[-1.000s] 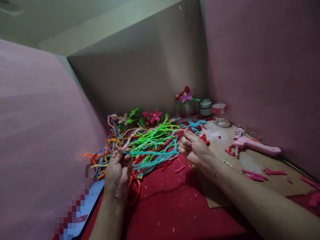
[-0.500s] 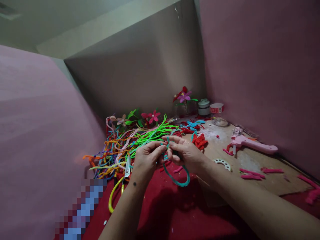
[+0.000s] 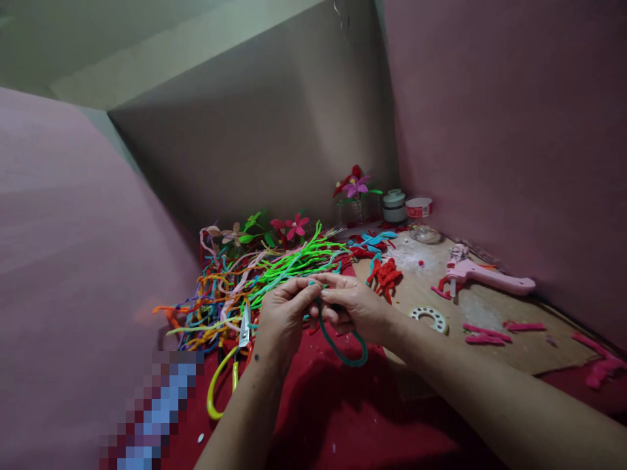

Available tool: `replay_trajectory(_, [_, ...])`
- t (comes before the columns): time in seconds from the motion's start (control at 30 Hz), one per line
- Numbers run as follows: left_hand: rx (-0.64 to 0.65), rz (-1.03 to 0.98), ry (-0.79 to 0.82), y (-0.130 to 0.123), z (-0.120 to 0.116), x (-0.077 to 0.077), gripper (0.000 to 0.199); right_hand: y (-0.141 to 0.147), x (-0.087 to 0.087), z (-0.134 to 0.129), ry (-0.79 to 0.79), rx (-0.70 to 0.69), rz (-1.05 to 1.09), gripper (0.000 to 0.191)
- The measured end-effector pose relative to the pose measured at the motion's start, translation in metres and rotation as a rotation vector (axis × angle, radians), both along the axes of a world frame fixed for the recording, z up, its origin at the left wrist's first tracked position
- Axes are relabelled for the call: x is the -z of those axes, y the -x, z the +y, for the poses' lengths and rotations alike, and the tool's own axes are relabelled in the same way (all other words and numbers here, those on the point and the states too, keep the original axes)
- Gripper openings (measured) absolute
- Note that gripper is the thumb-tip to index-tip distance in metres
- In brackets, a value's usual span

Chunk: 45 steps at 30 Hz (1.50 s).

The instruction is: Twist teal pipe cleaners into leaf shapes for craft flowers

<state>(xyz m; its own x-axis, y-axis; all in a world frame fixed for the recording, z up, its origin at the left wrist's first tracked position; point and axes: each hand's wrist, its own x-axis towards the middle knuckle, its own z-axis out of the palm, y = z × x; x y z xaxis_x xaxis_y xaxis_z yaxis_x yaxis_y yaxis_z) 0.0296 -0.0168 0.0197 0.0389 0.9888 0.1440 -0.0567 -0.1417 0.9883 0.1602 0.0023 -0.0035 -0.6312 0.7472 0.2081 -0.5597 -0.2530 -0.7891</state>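
A teal pipe cleaner (image 3: 353, 360) is bent into a loop that hangs below my hands, above the red cloth (image 3: 313, 418). My left hand (image 3: 287, 310) pinches it near one end between thumb and forefinger. Fingertip to fingertip with it, my right hand (image 3: 350, 303) grips the same pipe cleaner, its other fingers curled in. A small teal tip pokes out between the two pinches; the rest there is hidden by fingers. Close to my left wrist lie yellow-handled scissors (image 3: 243, 334).
Behind my hands spreads a heap of coloured pipe cleaners (image 3: 289, 264). On a brown board (image 3: 553, 349) at right rest a pink glue gun (image 3: 490, 275), a white ring with holes (image 3: 430, 320), a red fuzzy piece (image 3: 386, 277) and pink strips (image 3: 487, 334). Pipe-cleaner flowers (image 3: 356, 186) stand at the back.
My fingertips have drawn together around the pipe cleaner, and the end that stuck up between them is now mostly covered. The whole view has shifted slightly.
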Motion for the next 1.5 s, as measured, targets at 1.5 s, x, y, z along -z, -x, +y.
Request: replay_trajectory(1.5, [0.0,-0.278,-0.104,0.042,0.009,0.001,0.022,0.02,0.032,-0.011,0.281,-0.377,-0.138,0.027])
